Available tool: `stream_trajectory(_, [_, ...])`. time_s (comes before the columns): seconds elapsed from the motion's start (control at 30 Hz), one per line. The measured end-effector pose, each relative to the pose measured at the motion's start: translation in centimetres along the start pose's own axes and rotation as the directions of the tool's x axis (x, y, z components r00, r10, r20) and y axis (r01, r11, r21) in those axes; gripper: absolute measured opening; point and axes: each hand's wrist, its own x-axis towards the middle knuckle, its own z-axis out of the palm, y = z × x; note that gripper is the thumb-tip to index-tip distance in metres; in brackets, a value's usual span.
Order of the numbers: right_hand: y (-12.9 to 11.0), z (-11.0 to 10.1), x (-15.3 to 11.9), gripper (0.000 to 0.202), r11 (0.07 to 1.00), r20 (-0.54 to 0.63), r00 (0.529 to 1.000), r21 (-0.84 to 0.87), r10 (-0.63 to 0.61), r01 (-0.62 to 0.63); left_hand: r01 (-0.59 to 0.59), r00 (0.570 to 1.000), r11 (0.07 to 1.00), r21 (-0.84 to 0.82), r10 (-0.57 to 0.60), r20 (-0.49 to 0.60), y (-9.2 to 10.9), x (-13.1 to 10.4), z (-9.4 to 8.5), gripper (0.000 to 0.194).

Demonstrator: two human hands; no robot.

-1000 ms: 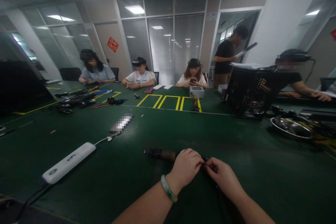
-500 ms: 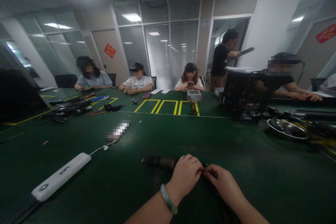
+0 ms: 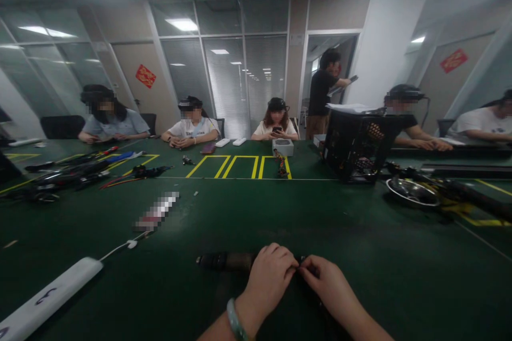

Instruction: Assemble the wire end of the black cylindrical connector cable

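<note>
A dark, elongated tool-like object (image 3: 228, 261) lies on the green table, its metal tip pointing left. My left hand (image 3: 272, 272), with a pale green bangle on the wrist, is wrapped over the right part of this object. Close beside it, my right hand (image 3: 326, 279) pinches with thumb and forefinger at the object's right end, near the left fingertips. What the right fingers pinch is too small and dark to tell. Below the right hand runs something dark, partly hidden by the forearm.
A white power bank (image 3: 52, 298) is cabled to a blurred-out phone (image 3: 158, 212) at left. Farther back are tangled cables (image 3: 76, 170), a small grey box (image 3: 282, 147), a black computer case (image 3: 352, 144) and a metal bowl (image 3: 412, 193). Several people sit across the table; one stands.
The view has turned to the right, so the table items appear farther left. Both hands stay together at the dark object; the right fingers are bent closer to the left ones.
</note>
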Motion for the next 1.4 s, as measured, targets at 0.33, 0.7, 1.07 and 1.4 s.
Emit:
stream_trajectory(0.33, [-0.19,-0.25,0.05,0.014,0.997,-0.013,0.999,-0.060,-0.044,0.043,0.057,0.998,0.998,0.002,-0.057,-0.014,0.13,0.21,0.06,0.016])
stream_trajectory(0.7, [0.11,-0.32,0.00,0.013,0.997,-0.006,0.998,-0.051,-0.067,0.066,-0.003,1.000,1.000,0.015,0.003,0.003,0.11,0.01,-0.30,0.016])
stream_trajectory(1.07, [-0.36,-0.64,-0.24,0.016,0.997,0.018,0.998,-0.037,-0.066,0.067,0.006,0.999,0.998,0.057,-0.004,-0.034,0.00,-0.27,0.04,0.010])
stream_trajectory(1.4, [0.10,-0.34,-0.03,0.016,0.994,0.002,0.995,-0.039,-0.099,0.099,0.055,0.998,0.996,0.066,-0.053,-0.031,0.44,-0.29,-0.19,0.011])
